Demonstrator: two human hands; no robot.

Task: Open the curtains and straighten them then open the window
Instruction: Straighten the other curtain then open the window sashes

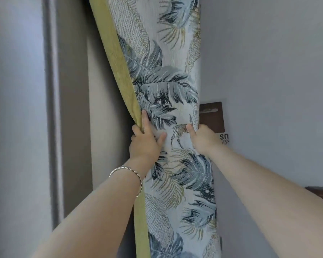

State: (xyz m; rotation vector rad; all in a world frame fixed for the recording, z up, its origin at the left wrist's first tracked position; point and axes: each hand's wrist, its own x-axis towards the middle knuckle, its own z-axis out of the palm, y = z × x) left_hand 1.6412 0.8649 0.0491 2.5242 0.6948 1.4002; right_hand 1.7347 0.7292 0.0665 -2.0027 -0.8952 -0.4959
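Observation:
A leaf-patterned curtain (166, 81) with a yellow-green border hangs gathered into a narrow column in the middle of the head view. My left hand (145, 140), with a silver bracelet on its wrist, grips the curtain's yellow-green left edge. My right hand (200, 138) grips the curtain's right edge, fingers curled behind the fabric. Both hands pinch the curtain in at the same height. The window frame (52, 108) stands at the left, its pane pale and blurred.
A brown plaque (214, 118) hangs on the white wall just right of the curtain, close to my right hand. A dark wooden edge (321, 192) juts in at the far right. The window reveal (101, 108) lies between frame and curtain.

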